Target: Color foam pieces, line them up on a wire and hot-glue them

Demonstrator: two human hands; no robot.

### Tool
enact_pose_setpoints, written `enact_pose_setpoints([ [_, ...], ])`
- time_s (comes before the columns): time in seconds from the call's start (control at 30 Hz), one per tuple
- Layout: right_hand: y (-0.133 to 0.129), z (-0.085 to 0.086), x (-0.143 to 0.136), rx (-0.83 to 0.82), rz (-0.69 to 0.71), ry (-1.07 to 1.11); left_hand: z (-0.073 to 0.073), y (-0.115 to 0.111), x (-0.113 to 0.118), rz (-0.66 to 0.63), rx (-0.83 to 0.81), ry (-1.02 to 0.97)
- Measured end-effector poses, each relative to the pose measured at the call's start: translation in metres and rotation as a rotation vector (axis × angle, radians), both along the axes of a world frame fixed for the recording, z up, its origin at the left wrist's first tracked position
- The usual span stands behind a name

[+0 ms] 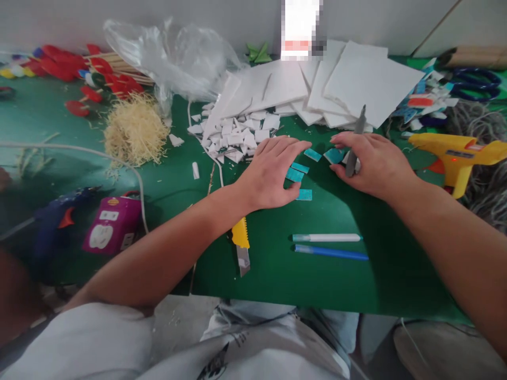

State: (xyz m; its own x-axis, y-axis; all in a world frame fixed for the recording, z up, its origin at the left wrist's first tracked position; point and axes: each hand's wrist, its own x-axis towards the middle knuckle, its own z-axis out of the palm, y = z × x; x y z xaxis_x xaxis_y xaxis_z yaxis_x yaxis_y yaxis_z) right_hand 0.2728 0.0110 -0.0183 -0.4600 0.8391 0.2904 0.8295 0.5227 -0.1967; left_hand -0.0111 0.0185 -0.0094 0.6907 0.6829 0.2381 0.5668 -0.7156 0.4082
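My left hand (273,171) hovers over or rests by several teal pieces (304,195) on the green table, its fingers and thumb spread apart. My right hand (370,161) grips a grey marker (359,132), which points up and away. Between the thumb and fingertips of that same hand is a teal piece (334,155); whether it is pinched or only touched is unclear. Another teal piece (312,154) lies between the two hands. Nearer the front edge lie a white pen (327,238) and a blue pen (332,253).
White foam sheets (368,79) and broken white scraps (237,134) lie behind my hands. A yellow cutter (241,235) has its blade out below my left wrist. A yellow glue gun (459,153) is at right. A purple power block (113,224), cable and straw bundle (137,129) are at left.
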Motion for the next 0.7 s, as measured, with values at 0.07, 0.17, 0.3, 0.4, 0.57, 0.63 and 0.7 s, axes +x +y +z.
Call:
enact_pose_setpoints([
  [0.07,-0.001,-0.002,0.000,-0.015,-0.002,0.013,0.000,-0.001,0.000,-0.035,-0.016,0.013],
  [0.17,-0.001,-0.002,-0.001,-0.034,0.000,0.007,0.000,-0.002,0.000,-0.051,-0.044,0.033],
  [0.3,-0.006,0.002,-0.006,0.015,-0.035,0.069,0.001,-0.002,0.001,-0.055,-0.052,0.067],
  [0.4,-0.018,0.008,-0.012,0.078,-0.048,0.118,0.001,-0.002,0.001,-0.050,-0.046,0.086],
  [0.57,-0.046,0.017,-0.022,0.205,0.013,0.040,-0.001,-0.001,0.002,-0.048,-0.028,0.104],
  [0.63,-0.055,0.017,-0.026,0.240,0.070,0.033,-0.002,0.000,0.003,-0.023,-0.015,0.102],
  [0.7,-0.061,0.017,-0.028,0.251,0.115,0.039,-0.003,0.000,0.003,0.030,0.012,0.077],
])
